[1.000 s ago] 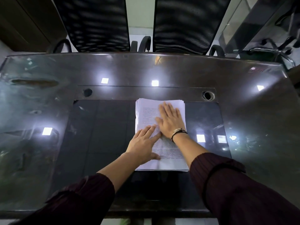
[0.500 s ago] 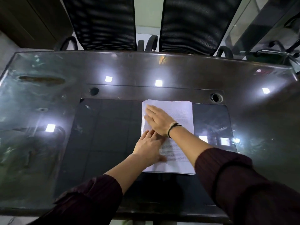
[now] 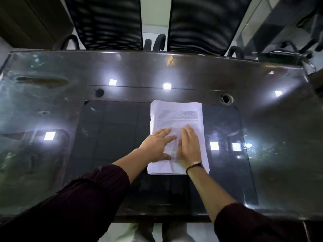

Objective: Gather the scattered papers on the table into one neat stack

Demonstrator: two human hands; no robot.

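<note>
I see my left hand [image 3: 157, 145] and right hand [image 3: 189, 147] flat, fingers spread, gripping nothing, pressing the paper stack [image 3: 178, 116]; sideways pressure could fan its uneven left edge.

the top sheet of the stack of papers [image 3: 177, 117] on the table [image 3: 52, 105] carries a block of dense printed text in many close lines, but the print is too small and blurred to read. no other words, labels, brands or numbers can be read anywhere.
</note>
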